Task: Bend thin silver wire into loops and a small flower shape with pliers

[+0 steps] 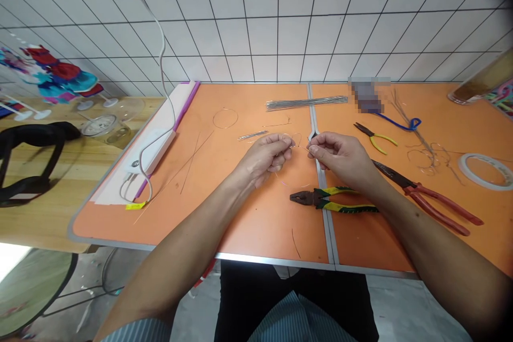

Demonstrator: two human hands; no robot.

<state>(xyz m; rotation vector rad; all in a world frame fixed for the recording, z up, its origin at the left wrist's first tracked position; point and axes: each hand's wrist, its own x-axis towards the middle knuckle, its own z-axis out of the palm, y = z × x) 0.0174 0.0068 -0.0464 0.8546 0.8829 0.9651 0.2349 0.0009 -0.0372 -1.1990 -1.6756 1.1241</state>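
A thin wire [297,145] bent into loops runs between my two hands above the orange table. My left hand [272,152] pinches it between thumb and fingertips. Opposite, my right hand [340,156] has its thumb and fingers closed on the wire's other side, close to the table seam. A small dark-tipped object [313,135] shows just behind the right fingertips; its kind is unclear. Beneath my right wrist lie combination pliers [308,199] with yellow and black handles. The finest wire ends are too thin to follow.
Red-handled pliers [425,195], small yellow-handled pliers [374,136] and a white tape roll [487,171] lie to the right. Toward the wall is a bundle of straight wires [306,103]. A wire ring [225,118] and a white power strip [150,154] with its cable are left.
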